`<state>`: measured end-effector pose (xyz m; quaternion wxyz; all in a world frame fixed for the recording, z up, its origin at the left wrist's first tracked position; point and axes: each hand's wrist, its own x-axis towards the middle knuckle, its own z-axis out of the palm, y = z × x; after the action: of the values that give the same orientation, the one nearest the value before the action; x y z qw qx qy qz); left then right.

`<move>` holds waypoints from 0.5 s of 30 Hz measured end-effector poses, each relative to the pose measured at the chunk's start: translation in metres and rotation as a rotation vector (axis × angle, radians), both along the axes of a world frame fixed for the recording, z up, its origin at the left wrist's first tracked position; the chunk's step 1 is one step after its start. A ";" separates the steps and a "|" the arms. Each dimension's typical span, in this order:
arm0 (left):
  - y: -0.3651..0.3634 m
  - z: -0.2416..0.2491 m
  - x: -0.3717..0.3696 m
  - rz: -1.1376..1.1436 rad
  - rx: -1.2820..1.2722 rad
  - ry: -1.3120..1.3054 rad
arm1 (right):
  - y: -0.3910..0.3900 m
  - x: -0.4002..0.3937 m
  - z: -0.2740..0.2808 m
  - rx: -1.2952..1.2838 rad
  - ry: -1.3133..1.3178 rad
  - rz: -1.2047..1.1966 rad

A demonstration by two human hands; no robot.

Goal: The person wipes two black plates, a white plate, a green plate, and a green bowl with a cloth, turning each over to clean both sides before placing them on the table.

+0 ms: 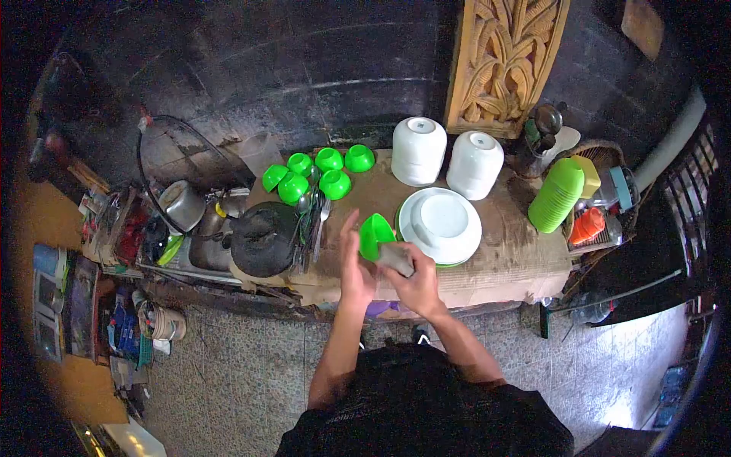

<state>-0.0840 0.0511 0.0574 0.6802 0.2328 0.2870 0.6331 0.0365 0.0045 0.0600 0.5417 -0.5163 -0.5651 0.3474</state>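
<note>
Background: dark wall point(327, 68) behind your counter, with a carved wooden panel point(506, 68) standing against it; patterned tile floor point(244, 365) below.
Work surface: cardboard sheet point(514, 259), stained and worn at its front edge, spread along your counter.
Green bowl: small bright bowl point(373, 232) between your two hands, over the front part of the cardboard, just left of the plates.
Your left hand: hand point(356, 268) open, fingers extended beside the bowl; whether it touches the bowl you cannot tell.
Your right hand: hand point(417, 283) closed around a grey cloth point(397, 259), which lies against the bowl's lower right part as you see it.
Upturned bowls: six green ones grouped near the wall, one point(359, 158) at the right end.
Cutlery: forks and spoons point(318, 228) between your left hand and a black wok point(263, 242).
White ware: inverted plates point(442, 225) near your right hand; two tall white stacks point(419, 152) point(475, 166) behind them.
Far right: lime-green stack point(557, 196), tilted, beside a basket point(601, 154).
</note>
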 end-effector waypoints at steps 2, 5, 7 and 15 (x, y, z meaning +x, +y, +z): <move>0.005 -0.009 0.001 -0.018 0.180 0.180 | 0.002 0.002 0.004 0.031 -0.090 0.040; 0.010 -0.007 -0.013 -0.037 0.141 0.183 | 0.008 0.008 0.007 0.223 -0.245 0.163; 0.014 -0.010 -0.019 -0.037 0.135 0.201 | 0.009 0.019 0.010 0.218 -0.375 0.322; 0.018 -0.015 -0.021 -0.143 0.094 0.159 | 0.045 0.059 0.035 0.409 -0.925 0.387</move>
<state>-0.1050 0.0686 0.0425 0.6870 0.3340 0.2928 0.5751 0.0957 0.0497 0.0954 0.2523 -0.3858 -0.8854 0.0602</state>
